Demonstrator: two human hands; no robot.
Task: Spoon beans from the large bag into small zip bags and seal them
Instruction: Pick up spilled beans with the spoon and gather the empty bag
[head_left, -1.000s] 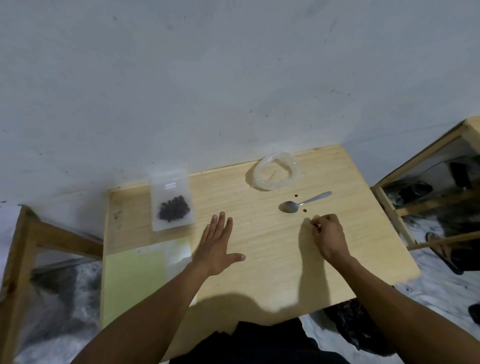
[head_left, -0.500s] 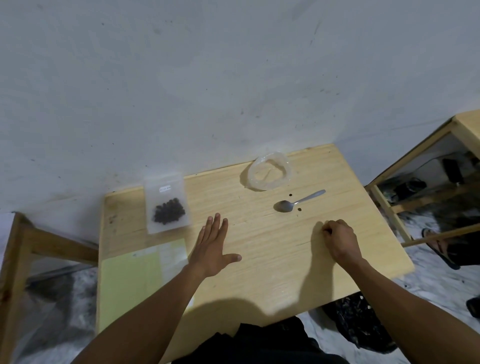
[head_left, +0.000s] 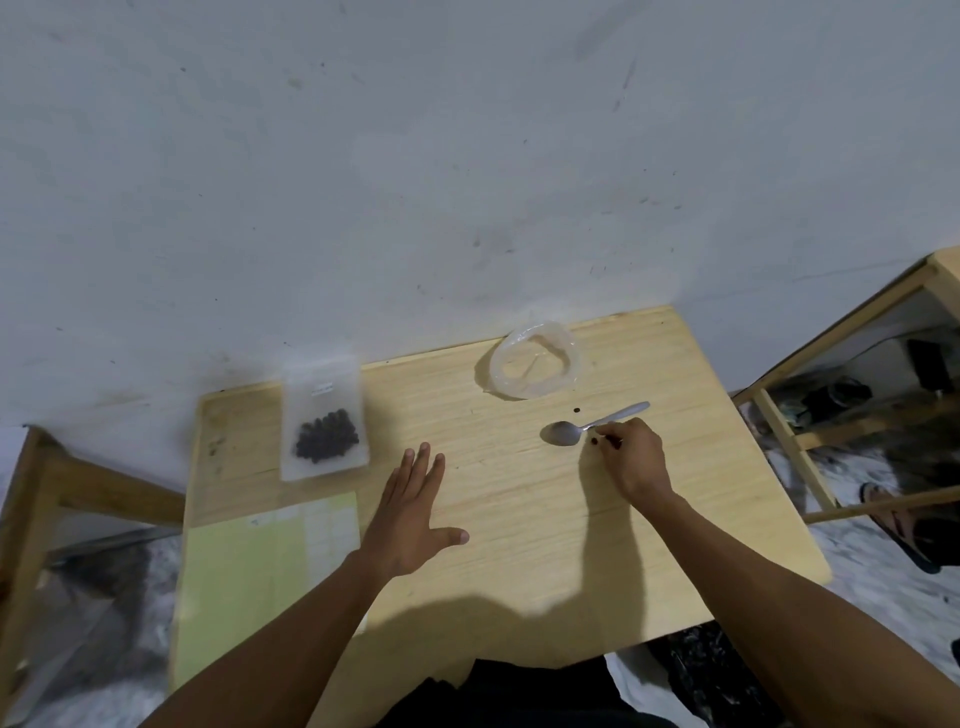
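While the left hand (head_left: 415, 512) is laid flat on the pale, grained wooden table (head_left: 519, 519) with fingers straight and thumb spread, holding nothing, the right hand (head_left: 631, 457) is curled, its fingertips (head_left: 605, 434) brought down beside the thin handle of a metal spoon (head_left: 587, 428). Whether the handle or a bean is actually pinched cannot be told. Two dark round beans (head_left: 593, 441) are seen just by those fingertips, a third (head_left: 575, 410) just beyond the spoon. Farther beyond, a crumpled clear large bag (head_left: 537, 364) is lying open in a ring. Beyond the left fingers and to their left, a flat, frosted rectangular zip bag (head_left: 324, 421) with dark beans inside is lying. A smooth yellow-green sheet (head_left: 249, 561) is lying left of the left wrist.
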